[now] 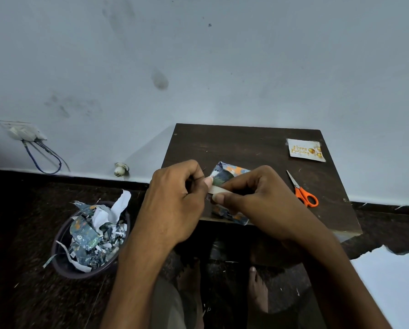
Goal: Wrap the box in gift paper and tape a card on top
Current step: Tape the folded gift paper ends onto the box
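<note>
1. Left hand (175, 200): nearest item, over the near-left corner of the surface. Fingers curled, thumb and forefinger pinching the left end of a pale tape strip (219, 190).
2. Right hand (258, 205): beside the left, over the box. Fingers curled, thumb and forefinger pinching the right part of the same strip. Whether a roll sits under the palm cannot be told.
3. Tape strip: short, whitish, stretched between the two hands just above the box. Judged near weightless, limp, sticky on one face; best held by its ends only and kept taut, or it will curl onto itself or the fingers.
4. Box (225, 176): small, already covered in blue patterned gift paper, lying at the near edge of the surface, mostly hidden by the hands; a folded end flap shows at the far side, and a near corner overhangs the edge. Judged light and fairly rigid inside a thin, easily creased skin that tears if dragged; take it by its flat sides, pressing flaps down against the box rather than pulling on the paper.
5. Card (305, 150): white, "Happy Birthday" in gold, flat at the far right of the surface, well apart from the box. Judged light, slightly stiff; lift by an edge.
6. Scissors (302, 191): orange handles, lying just right of the right hand.
7. Surface (246, 141): dark wood, small, against the wall.
8. Bin (89, 241): on the floor to the left, holding paper scraps.
</note>
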A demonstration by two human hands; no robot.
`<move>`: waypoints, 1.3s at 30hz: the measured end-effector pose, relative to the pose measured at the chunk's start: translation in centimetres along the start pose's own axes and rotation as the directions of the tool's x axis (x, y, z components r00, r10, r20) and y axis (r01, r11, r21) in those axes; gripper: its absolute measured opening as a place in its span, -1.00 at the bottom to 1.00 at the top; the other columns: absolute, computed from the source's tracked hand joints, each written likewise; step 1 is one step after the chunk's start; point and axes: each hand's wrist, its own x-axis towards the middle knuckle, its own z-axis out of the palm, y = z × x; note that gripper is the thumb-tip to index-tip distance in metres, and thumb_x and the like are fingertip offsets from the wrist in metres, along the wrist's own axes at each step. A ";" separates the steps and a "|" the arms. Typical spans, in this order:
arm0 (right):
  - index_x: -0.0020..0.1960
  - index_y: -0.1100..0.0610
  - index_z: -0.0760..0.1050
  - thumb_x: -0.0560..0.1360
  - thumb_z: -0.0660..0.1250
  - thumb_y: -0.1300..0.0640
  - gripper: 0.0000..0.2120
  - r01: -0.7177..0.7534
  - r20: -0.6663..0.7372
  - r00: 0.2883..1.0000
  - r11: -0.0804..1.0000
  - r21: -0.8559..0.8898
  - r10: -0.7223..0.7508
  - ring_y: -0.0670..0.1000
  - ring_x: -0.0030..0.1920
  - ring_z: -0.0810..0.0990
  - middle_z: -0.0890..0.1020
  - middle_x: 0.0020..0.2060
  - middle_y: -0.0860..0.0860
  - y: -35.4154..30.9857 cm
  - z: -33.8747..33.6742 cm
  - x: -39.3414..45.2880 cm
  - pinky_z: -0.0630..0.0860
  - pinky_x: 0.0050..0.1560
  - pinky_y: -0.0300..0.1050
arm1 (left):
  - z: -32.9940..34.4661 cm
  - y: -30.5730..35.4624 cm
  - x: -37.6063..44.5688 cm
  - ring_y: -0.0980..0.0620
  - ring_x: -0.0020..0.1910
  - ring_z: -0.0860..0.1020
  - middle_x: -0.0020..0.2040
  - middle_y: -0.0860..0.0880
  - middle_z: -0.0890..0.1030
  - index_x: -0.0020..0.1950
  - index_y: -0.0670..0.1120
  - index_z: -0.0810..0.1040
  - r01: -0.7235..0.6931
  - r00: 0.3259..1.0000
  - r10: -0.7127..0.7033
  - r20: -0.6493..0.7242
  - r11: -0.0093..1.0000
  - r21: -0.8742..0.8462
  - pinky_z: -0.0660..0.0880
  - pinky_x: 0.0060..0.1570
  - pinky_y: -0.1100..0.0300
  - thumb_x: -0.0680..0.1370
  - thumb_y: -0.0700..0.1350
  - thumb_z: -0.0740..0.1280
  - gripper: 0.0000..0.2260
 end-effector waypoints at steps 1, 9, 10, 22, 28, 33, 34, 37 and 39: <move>-0.14 0.00 0.76 0.52 0.47 0.04 -0.89 -0.002 0.004 1.000 1.000 0.015 0.002 0.04 -0.32 0.56 0.69 -0.32 0.15 0.1 0.0 0.1 0.59 -0.15 0.16 | 0.0 0.0 0.0 0.12 -0.40 0.43 -0.41 0.06 0.50 -0.31 -0.03 0.50 -0.003 1.000 0.003 -0.018 1.000 -0.021 0.31 -0.41 0.33 0.55 -0.08 0.42 -0.75; -0.27 0.14 0.74 0.47 0.46 0.23 -0.83 -0.010 -0.011 1.000 0.970 0.245 0.013 -0.03 -0.33 0.47 0.67 -0.33 0.22 0.3 -0.8 0.2 0.41 -0.29 -0.25 | 0.2 -1.7 0.8 0.09 -0.22 0.55 -0.21 0.06 0.65 -0.23 -0.10 0.54 0.028 0.981 -0.060 -0.187 0.985 -0.172 0.39 -0.25 0.38 0.57 -0.22 0.40 -0.83; -0.29 0.16 0.73 0.45 0.46 0.21 -0.84 -0.005 -0.011 1.000 0.968 0.252 0.008 -0.02 -0.33 0.45 0.65 -0.38 0.17 0.5 -0.9 0.3 0.39 -0.28 -0.22 | 0.3 -1.9 0.9 0.13 -0.19 0.58 -0.16 0.08 0.67 -0.21 -0.09 0.55 0.030 0.985 -0.069 -0.158 0.972 -0.234 0.43 -0.18 0.35 0.57 -0.23 0.39 -0.83; -0.39 0.30 0.52 0.23 0.41 0.18 -0.83 -0.048 0.038 0.999 0.728 0.684 0.030 0.11 -0.37 0.23 0.26 -0.57 0.05 2.1 -2.7 0.6 0.61 0.20 0.20 | 2.9 -0.2 3.2 -0.26 0.12 0.65 0.05 -0.29 0.70 -0.14 -0.18 0.49 0.045 0.989 0.100 0.107 0.484 -0.874 0.56 0.21 -0.02 0.62 -0.17 0.23 -0.83; -0.38 0.27 0.47 0.34 0.25 0.19 -0.82 -0.064 0.079 0.997 0.529 0.846 -0.007 0.10 -0.37 0.25 0.19 -0.56 0.02 3.0 -3.4 0.9 0.61 -0.03 0.01 | 4.1 0.1 3.7 -0.03 -0.20 0.68 -0.10 -0.22 0.70 -0.17 -0.17 0.46 0.127 0.985 0.029 0.173 0.561 -0.818 0.57 -0.16 0.22 0.70 -0.21 0.17 -0.75; -0.24 0.29 0.51 0.47 0.17 0.16 -0.75 -0.123 0.122 0.992 0.406 0.905 0.029 0.03 -0.41 0.24 0.23 -0.54 -0.01 3.6 -4.0 1.1 0.59 -0.18 -0.03 | 4.5 -0.1 3.6 -0.17 -0.14 0.72 -0.17 -0.21 0.71 -0.10 -0.24 0.46 0.010 0.995 0.059 0.084 0.755 -0.656 0.63 -0.03 -0.07 0.63 -0.05 0.22 -0.74; -0.19 0.30 0.54 0.48 0.19 0.14 -0.75 -0.131 0.123 0.991 0.400 0.907 0.045 0.02 -0.41 0.24 0.23 -0.52 -0.01 3.7 -4.2 1.0 0.57 -0.24 -0.07 | 4.6 -0.3 3.7 -0.18 -0.14 0.71 -0.18 -0.20 0.71 -0.09 -0.25 0.46 -0.013 0.996 0.064 0.058 0.778 -0.629 0.63 -0.02 -0.13 0.63 -0.05 0.22 -0.73; 0.00 0.38 0.60 0.42 0.29 0.15 -0.69 -0.111 0.092 0.994 0.418 0.901 0.067 -0.01 -0.38 0.25 0.27 -0.45 0.00 3.9 -4.6 0.8 0.47 -0.38 -0.15 | 4.8 -0.5 3.7 -0.19 -0.15 0.70 -0.22 -0.15 0.69 -0.09 -0.26 0.45 -0.053 0.997 0.073 0.008 0.802 -0.595 0.60 -0.03 -0.20 0.64 -0.05 0.23 -0.73; 0.11 0.37 0.57 0.28 0.47 0.19 -0.56 -0.072 0.044 0.997 0.495 0.866 0.068 -0.01 -0.36 0.33 0.37 -0.38 0.04 4.1 -4.9 0.7 0.45 -0.42 -0.17 | 5.2 -0.4 3.6 -0.12 -0.20 0.68 -0.26 -0.10 0.68 -0.11 -0.25 0.46 -0.072 0.997 0.070 -0.027 0.811 -0.580 0.60 -0.07 -0.18 0.64 -0.06 0.24 -0.74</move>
